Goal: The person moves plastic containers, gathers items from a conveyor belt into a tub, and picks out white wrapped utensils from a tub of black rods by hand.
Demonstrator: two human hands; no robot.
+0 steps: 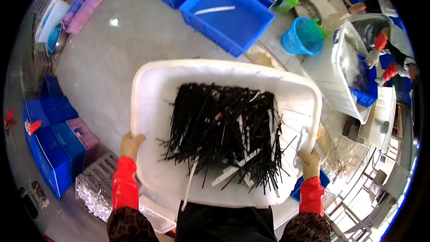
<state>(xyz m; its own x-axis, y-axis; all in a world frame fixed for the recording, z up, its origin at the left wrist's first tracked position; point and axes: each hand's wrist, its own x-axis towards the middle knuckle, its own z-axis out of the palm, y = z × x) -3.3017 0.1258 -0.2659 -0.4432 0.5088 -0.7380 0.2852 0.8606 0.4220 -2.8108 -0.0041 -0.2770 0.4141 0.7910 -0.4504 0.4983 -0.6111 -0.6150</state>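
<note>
A large white plastic tub (pixel 150 107) is held up in front of my body. Inside lies a thick heap of thin black sticks or strips (pixel 215 125), their ends fanning toward me. A few white strips (pixel 235 168) are mixed in, and one long strip hangs over the near rim. My left hand (pixel 131 147), in a pale glove with a red sleeve, grips the tub's left side with the thumb over the rim. On the opposite side my right hand (pixel 310 163), gloved likewise, is closed on the rim. The fingers under both edges are hidden.
Ahead on the grey floor (pixel 94 58) stand a shallow blue crate (pixel 255 18) and a blue basket (pixel 295 38). At right, a co-worker's gloved hands (pixel 374 58) are by a white bin (pixel 329 78). Blue boxes (pixel 49 148) and a crate of shiny strips (pixel 92 197) are at left.
</note>
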